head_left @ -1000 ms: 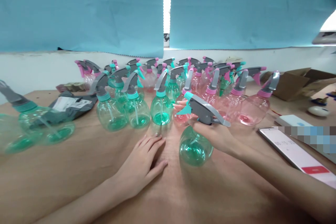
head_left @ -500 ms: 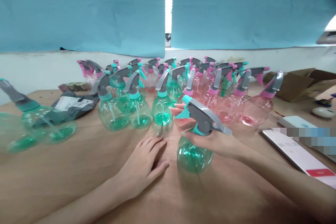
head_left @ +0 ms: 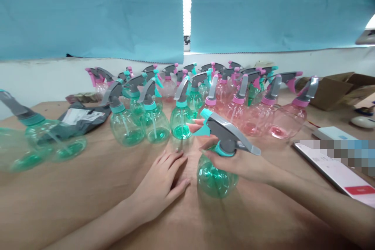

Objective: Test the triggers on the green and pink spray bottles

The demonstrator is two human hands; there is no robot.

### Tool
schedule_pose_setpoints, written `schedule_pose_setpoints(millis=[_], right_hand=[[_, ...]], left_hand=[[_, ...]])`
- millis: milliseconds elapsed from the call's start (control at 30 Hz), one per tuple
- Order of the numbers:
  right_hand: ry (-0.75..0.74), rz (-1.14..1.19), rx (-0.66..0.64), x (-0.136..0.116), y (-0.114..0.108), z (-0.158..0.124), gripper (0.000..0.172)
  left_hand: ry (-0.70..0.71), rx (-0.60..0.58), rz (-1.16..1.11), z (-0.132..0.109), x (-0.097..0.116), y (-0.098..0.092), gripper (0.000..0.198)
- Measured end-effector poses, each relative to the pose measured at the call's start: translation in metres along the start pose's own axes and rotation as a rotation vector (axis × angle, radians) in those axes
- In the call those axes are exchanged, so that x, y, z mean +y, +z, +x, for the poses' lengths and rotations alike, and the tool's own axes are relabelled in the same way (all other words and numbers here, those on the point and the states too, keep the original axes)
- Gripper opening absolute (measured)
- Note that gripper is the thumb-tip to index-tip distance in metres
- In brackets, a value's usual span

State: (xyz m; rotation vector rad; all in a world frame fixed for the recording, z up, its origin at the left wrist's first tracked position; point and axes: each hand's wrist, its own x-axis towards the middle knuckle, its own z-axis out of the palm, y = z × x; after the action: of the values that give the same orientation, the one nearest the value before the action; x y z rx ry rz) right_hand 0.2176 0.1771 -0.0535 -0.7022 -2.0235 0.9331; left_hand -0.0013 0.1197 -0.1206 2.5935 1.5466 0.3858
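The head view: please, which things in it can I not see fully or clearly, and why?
All in the head view:
Right hand: fingers partly hidden behind the sprayer head of the held green bottle.
Leftmost green bottle: cut off by the left edge.
Back bottles: bodies mostly hidden by the front bottles.
Phone: cut off by the right edge; its digits are blurred.
White box: partly covered by pixelated blocks.

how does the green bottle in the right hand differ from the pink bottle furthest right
The green bottle has a green body and teal collar; the pink bottle is pink in both. The right hand grips the green bottle, while no hand touches the pink bottle. The green bottle's nozzle shows, pointing left; the pink bottle's is hidden. Both have see-through, rounded bodies and grey spray heads.
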Motion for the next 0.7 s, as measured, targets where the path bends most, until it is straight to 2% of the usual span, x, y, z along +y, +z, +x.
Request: schedule_pose_setpoints(millis=[167,367,567,700], right_hand=[[0.036,0.047,-0.058,0.0012,-0.0008,-0.0003,0.041],[0.029,0.106,-0.086,0.0015,-0.0019,-0.0005,0.013],[0.082,0.059,-0.055,0.0006,-0.002,-0.0023,0.015],[0.079,-0.004,-0.026,-0.002,-0.0016,-0.0021,0.009]], left_hand=[[0.002,0.006,-0.013,-0.0012,0.0011,0.0,0.046],[-0.003,-0.001,-0.012,-0.0006,0.0018,-0.0007,0.047],[-0.005,0.01,-0.01,0.0004,0.0025,-0.0016,0.047],[0.002,0.007,0.005,-0.0006,0.0021,-0.0009,0.048]])
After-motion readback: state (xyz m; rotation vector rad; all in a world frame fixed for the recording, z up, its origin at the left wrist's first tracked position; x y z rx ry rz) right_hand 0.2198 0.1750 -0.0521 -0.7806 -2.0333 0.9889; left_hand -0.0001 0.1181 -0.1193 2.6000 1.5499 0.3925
